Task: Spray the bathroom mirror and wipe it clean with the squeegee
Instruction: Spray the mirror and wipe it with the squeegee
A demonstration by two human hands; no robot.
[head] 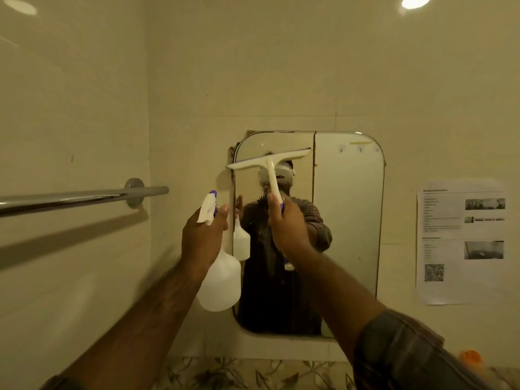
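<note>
The rounded wall mirror (349, 226) hangs straight ahead, with wet droplets on its middle left part. My right hand (287, 223) grips the handle of a white squeegee (268, 161), whose blade lies tilted against the mirror's upper left area. My left hand (201, 237) holds a white spray bottle (221, 282) with a white and purple head, just left of the mirror's edge. The mirror reflects a person, the bottle and the squeegee.
A chrome towel bar (84, 197) juts from the left wall at hand height. A printed sheet (461, 240) is stuck on the tiles right of the mirror. An orange object (470, 357) sits at lower right. Patterned tiles run below the mirror's ledge.
</note>
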